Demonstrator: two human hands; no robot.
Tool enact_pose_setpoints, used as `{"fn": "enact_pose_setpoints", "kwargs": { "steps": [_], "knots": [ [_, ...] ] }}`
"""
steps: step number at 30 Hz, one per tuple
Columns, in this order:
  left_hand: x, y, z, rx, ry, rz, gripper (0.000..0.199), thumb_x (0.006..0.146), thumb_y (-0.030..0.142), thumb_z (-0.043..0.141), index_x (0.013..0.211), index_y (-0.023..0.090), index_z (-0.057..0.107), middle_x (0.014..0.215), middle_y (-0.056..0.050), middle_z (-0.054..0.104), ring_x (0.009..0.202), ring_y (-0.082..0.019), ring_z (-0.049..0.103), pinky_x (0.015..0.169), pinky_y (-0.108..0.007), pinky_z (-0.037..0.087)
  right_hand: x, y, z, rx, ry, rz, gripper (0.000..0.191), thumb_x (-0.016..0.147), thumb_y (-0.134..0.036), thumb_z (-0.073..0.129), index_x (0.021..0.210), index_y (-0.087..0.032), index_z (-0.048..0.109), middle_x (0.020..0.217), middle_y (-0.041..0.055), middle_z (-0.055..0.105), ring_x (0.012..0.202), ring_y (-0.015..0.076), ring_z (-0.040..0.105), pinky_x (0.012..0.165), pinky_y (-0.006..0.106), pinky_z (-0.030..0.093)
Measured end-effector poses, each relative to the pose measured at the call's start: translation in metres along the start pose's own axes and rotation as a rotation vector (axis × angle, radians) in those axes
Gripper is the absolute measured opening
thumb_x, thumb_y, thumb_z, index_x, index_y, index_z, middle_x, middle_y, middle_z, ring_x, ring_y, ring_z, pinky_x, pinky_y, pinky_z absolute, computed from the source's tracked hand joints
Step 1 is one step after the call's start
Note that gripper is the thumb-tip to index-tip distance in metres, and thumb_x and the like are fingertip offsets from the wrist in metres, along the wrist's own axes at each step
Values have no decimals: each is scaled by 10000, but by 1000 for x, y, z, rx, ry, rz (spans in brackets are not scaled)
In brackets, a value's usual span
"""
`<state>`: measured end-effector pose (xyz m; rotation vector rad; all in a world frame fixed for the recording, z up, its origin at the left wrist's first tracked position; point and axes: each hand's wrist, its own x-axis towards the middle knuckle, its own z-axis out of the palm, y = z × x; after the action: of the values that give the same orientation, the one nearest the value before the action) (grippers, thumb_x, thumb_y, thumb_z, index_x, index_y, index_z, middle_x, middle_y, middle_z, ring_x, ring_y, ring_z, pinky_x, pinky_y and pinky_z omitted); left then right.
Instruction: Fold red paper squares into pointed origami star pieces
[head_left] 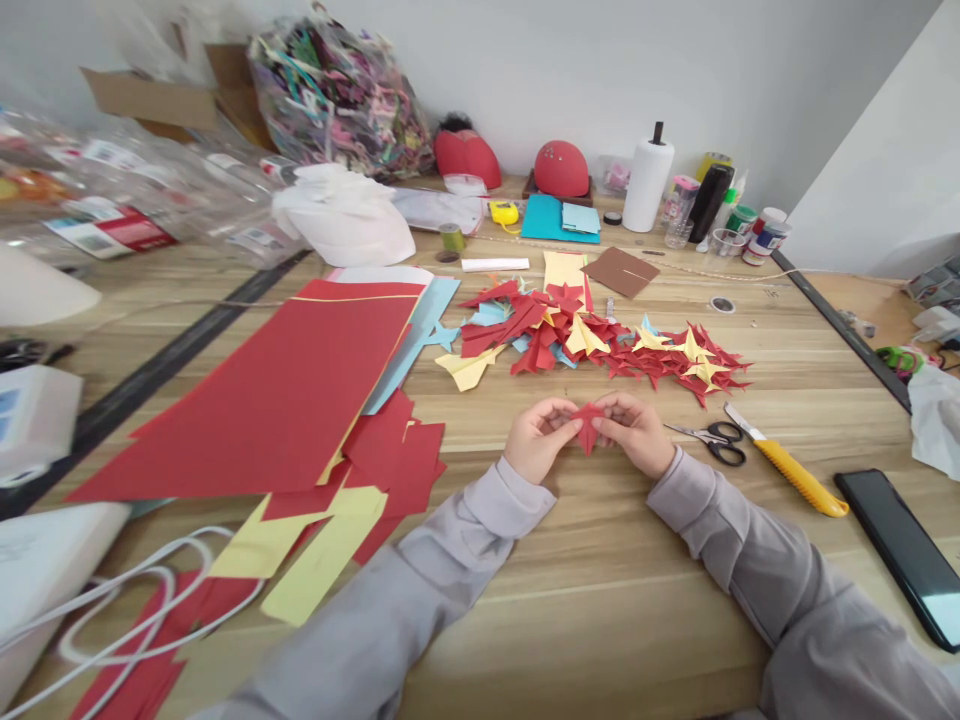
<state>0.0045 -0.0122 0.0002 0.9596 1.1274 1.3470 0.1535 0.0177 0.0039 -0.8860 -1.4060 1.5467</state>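
A small folded piece of red paper (588, 428) is pinched between both hands above the wooden table. My left hand (541, 436) grips its left side, thumb in front, and my right hand (634, 430) grips its right side the same way. The fingers behind the paper are partly hidden. Just beyond my hands lies a heap of folded paper pieces (540, 325), mostly red with some yellow and blue. Yellow folded stars (694, 346) rest on the heap's right part. To the right of my right hand are scissors (716, 436) with black handles.
Large red sheets (292, 390) and yellow strips (326, 550) lie to the left. A yellow utility knife (799, 475) and a phone (900, 550) lie right. Bottles and a white roll (649, 185) stand at the back. White cables (150, 590) loop at lower left.
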Motion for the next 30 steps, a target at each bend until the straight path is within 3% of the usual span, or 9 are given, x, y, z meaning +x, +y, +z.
{"fn": "enact_pose_setpoints", "kwargs": {
  "steps": [5, 11, 17, 22, 30],
  "knots": [
    [0, 0, 0, -122, -38, -83, 274, 547, 303, 755, 697, 143, 590, 547, 29, 591, 520, -119, 574, 533, -288, 543, 0, -1, 0, 16, 41, -6, 245, 630, -334, 737, 802, -180, 656, 519, -56, 563, 410, 71, 491, 422, 208, 407],
    [1, 5, 0, -231, -44, -147, 265, 496, 254, 784, 666, 125, 625, 547, 5, 630, 503, -133, 600, 495, -286, 546, -2, -3, 0, 32, 83, 25, 160, 610, -274, 745, 747, -194, 724, 543, -27, 629, 433, 81, 503, 439, 220, 416],
    [2, 4, -1, -291, -12, -181, 225, 470, 197, 789, 656, 114, 692, 605, -39, 678, 553, -172, 635, 513, -310, 547, -2, -3, -1, 22, 37, -16, 144, 639, -257, 726, 777, -219, 742, 570, -26, 628, 460, 80, 499, 462, 224, 424],
    [2, 4, -2, -293, -43, -173, 182, 482, 185, 779, 627, 112, 698, 610, -53, 685, 575, -195, 645, 515, -326, 550, -2, -5, -2, 3, -6, -62, 68, 661, -245, 713, 717, -224, 745, 590, -13, 620, 474, 82, 507, 468, 225, 414],
    [1, 1, 0, -184, -38, -70, 266, 531, 278, 792, 709, 114, 681, 585, -19, 664, 519, -129, 609, 502, -260, 538, -2, 0, -1, -11, 0, -100, 103, 667, -268, 718, 729, -186, 730, 586, -8, 617, 467, 77, 513, 463, 218, 427]
  ]
}}
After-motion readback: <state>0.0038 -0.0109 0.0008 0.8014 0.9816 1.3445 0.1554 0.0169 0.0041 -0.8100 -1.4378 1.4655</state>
